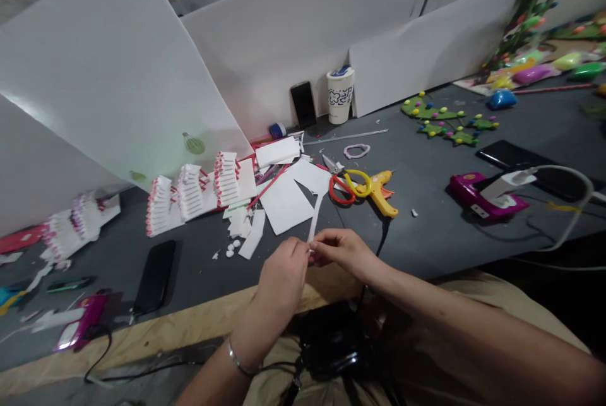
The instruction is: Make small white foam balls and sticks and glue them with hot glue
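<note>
A narrow white paper strip [316, 215] rises from between my two hands at the table's front edge, its far end overlapping white paper sheets. My left hand [284, 273] pinches the strip's near end. My right hand [343, 251] meets it there, thumb and fingers closed on the same end; the fingertips hide what exactly they grip. Just beyond lie scissors [341, 188] with one red and one yellow handle loop, touching a yellow glue gun [379, 194]. White paper sheets [286, 204] and offcuts [253, 233] spread left of the strip.
Rows of small white pieces with red tips [189, 194] stand at left. Phones [154, 276], magenta power strips [487, 196], a paper cup [339, 96] and green star shapes with coloured balls [461, 136] lie around. White boards [284, 33] back the table. A cable runs down from the glue gun.
</note>
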Demonstrator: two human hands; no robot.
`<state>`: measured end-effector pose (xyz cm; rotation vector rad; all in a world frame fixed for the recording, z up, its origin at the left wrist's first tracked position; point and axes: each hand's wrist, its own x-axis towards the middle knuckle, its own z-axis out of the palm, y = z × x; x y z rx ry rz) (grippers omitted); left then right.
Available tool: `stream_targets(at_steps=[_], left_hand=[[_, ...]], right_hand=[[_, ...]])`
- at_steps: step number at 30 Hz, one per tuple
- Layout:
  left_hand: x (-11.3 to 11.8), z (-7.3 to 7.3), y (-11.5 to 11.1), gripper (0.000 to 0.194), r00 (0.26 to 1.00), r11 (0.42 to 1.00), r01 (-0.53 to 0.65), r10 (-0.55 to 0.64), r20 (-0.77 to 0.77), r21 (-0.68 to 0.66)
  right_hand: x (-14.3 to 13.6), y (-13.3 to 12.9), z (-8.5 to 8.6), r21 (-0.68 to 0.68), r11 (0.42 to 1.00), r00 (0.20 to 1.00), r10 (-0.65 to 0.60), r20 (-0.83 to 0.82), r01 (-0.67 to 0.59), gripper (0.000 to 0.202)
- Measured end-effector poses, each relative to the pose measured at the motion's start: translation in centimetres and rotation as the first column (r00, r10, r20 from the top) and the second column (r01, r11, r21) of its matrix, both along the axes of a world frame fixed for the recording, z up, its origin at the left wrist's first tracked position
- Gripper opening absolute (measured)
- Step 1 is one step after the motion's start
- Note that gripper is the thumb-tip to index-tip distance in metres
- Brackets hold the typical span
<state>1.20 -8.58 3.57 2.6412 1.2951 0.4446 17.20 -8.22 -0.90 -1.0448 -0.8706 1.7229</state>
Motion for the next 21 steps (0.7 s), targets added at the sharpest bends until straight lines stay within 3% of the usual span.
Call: stream_targets(at_steps=[4, 7, 9, 17, 21], left_hand=[[0.5, -0.1, 0.7, 0.012, 0.945, 0.981, -0.082, 0.132, 0.298, -0.176], [0.9, -1.0, 1.0, 0.009, 0.794, 0.922, -0.144, 0.324, 0.514, -0.358], [1.2, -1.8, 1.0, 0.015, 0.687, 0.886, -0.124, 0.401, 0.606, -0.446], [3.3, -4.2, 0.0, 0.019, 0.405, 0.891, -0.112, 0.445, 0.798, -0.44], [3.7, -4.1, -0.3, 0.019, 0.371, 0.896, -0.116, 0.44, 0.818, -0.429]], right_hand=[[0.0, 0.1, 0.2, -0.027, 0.997, 0.997, -0.078, -0.029, 0.077, 0.041], [-0.2, 0.0, 0.3, 0.028, 0.99, 0.99, -0.141, -0.006, 0.141, 0.038], [-0.3, -0.2, 0.3, 0.081, 0.982, 0.985, -0.171, 0.004, 0.17, 0.036], [-0.5, -0.6, 0.4, 0.153, 0.948, 0.96, -0.28, -0.012, 0.278, 0.031], [-0.8, -0.8, 0.4, 0.169, 0.945, 0.959, -0.282, -0.011, 0.279, 0.032]])
